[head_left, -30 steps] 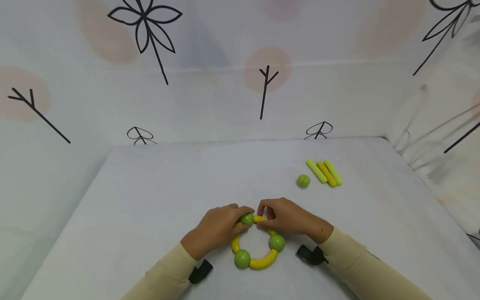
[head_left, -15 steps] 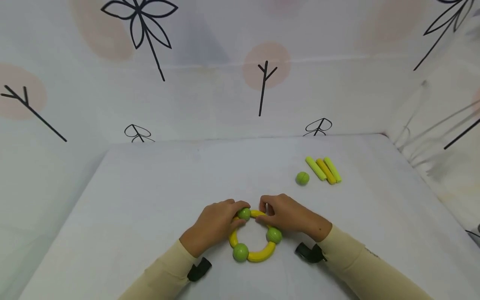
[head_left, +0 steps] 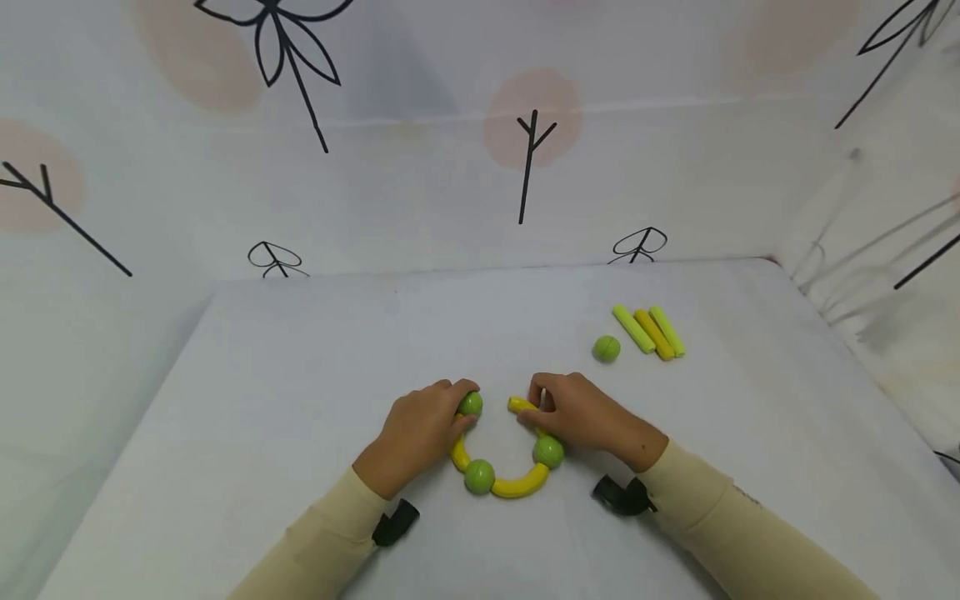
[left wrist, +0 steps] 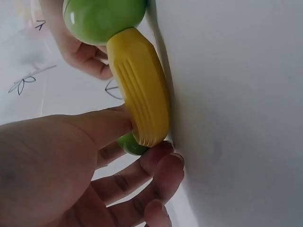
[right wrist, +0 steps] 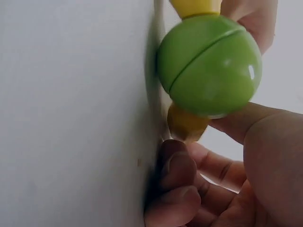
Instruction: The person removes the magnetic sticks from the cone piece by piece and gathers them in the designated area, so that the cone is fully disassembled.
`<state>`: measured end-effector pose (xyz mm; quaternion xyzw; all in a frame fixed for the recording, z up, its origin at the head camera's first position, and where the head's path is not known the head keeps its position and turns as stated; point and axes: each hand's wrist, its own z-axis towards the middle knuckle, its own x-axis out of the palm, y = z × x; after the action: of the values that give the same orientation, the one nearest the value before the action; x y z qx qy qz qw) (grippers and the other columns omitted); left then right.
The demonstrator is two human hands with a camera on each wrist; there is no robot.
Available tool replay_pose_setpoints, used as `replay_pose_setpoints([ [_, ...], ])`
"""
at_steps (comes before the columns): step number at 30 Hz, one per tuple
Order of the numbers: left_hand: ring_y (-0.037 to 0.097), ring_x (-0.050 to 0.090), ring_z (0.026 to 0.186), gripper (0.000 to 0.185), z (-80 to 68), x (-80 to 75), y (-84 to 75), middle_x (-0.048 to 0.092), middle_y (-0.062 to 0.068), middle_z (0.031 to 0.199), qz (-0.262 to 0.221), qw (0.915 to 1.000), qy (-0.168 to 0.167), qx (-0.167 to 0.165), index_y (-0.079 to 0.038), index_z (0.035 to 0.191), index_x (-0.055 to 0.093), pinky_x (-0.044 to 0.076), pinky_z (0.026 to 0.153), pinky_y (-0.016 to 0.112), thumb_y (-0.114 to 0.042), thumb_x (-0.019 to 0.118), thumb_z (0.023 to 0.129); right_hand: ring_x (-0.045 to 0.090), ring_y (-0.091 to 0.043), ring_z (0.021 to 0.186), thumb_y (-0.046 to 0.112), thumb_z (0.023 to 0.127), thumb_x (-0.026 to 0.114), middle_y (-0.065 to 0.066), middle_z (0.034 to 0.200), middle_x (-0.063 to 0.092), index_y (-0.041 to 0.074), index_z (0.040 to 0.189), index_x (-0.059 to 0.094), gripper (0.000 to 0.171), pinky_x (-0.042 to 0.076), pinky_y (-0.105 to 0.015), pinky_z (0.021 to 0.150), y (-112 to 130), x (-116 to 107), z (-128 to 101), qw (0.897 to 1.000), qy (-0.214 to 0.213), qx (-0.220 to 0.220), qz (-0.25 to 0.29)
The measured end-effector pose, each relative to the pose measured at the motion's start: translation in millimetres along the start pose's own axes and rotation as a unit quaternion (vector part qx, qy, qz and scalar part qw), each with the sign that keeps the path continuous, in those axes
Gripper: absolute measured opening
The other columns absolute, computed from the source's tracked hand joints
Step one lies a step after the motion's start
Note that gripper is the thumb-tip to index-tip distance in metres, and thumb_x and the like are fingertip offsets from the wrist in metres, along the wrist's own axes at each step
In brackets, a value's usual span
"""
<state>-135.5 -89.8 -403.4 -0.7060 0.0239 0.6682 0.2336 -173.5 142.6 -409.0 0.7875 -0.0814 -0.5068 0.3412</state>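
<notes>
My left hand [head_left: 420,433] pinches the end ball [head_left: 471,404]; my right hand [head_left: 581,412] pinches the free yellow tip [head_left: 519,406]. Half a second ago these met; now a gap parts them, so I judge the ring [head_left: 504,467] opened into a U of yellow arcs and green balls, lying near the table's [head_left: 300,367] front edge.
</notes>
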Motion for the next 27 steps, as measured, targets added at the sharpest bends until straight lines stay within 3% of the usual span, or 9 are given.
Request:
replay_pose_setpoints([
  [7,0.013,0.062,0.074,0.039,5.1,-5.3,6.9,0.071,0.005,0.102,-0.004,0.9997,-0.007,-0.024,-0.014,0.125,0.066,0.052,0.062,0.031,-0.029,0.075,0.090,0.050,-0.014,0.059,0.026,0.092,0.072,-0.001,0.069,0.056,0.010,0.103,0.059,0.023,0.043,-0.027,0.055,-7.8,-7.9,1.0,1.000,-0.016,0.000,-0.005],
  [12,0.012,0.057,0.070,0.039,7.1,-8.4,14.8,0.070,0.005,0.100,-0.018,0.9989,-0.007,-0.044,-0.014,0.127,0.065,0.049,0.059,0.028,-0.028,0.075,0.091,0.051,-0.012,0.059,0.022,0.093,0.071,0.001,0.070,0.057,0.009,0.124,0.056,0.037,0.044,-0.025,0.055,-11.3,-10.1,1.6,0.999,0.001,-0.044,0.002],
  [18,0.013,0.056,0.069,0.039,5.8,-10.6,26.2,0.069,0.006,0.099,-0.022,0.9972,-0.015,-0.070,-0.014,0.128,0.065,0.048,0.059,0.028,-0.028,0.073,0.092,0.053,-0.010,0.067,0.019,0.095,0.069,0.005,0.080,0.060,0.016,0.144,0.049,0.053,0.046,-0.023,0.061,-10.7,-11.2,2.4,0.995,0.027,-0.097,0.000],
  [22,0.015,0.056,0.069,0.041,6.7,-12.3,31.2,0.068,0.007,0.100,-0.026,0.9961,-0.015,-0.083,-0.015,0.131,0.063,0.048,0.058,0.029,-0.027,0.072,0.093,0.053,-0.009,0.072,0.020,0.097,0.067,0.006,0.085,0.060,0.020,0.143,0.054,0.048,0.046,-0.023,0.064,-11.8,-11.8,2.3,0.992,0.048,-0.115,-0.001],
  [27,0.017,0.058,0.074,0.043,10.3,-10.6,33.9,0.066,0.009,0.104,-0.052,0.9942,-0.005,-0.094,-0.015,0.137,0.058,0.052,0.065,0.034,-0.024,0.069,0.096,0.050,-0.007,0.075,0.018,0.095,0.068,0.008,0.084,0.056,0.021,0.130,0.068,0.035,0.044,-0.022,0.067,-16.8,-12.4,0.5,0.988,0.061,-0.143,-0.005],
])
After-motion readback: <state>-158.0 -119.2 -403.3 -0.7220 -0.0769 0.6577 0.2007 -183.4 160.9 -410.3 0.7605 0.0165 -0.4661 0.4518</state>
